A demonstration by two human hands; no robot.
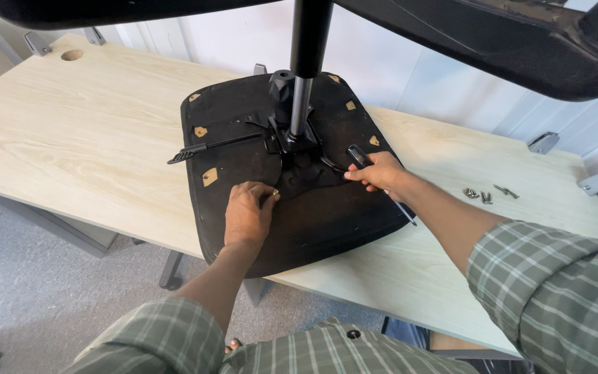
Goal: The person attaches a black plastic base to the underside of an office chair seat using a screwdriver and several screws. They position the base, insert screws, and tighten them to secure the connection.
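resting upside down on the pale wooden table (70,131), the black fabric-covered chair seat (313,215) holds both hands. left hand (247,215) lies flat on it, fingers curled by the black metal mechanism (299,149). right hand (381,172) is clamped around a dark-handled screwdriver (358,156). loose silver screws (487,194) lie near.

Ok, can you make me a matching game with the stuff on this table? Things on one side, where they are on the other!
Things:
1. screwdriver
2. loose screws
3. black lever
4. round hole

Places:
A. far left corner of the table
B. in the right hand
C. sticking out left under the chair seat
D. on the table, right of the seat

Pairs: 1-B, 2-D, 3-C, 4-A
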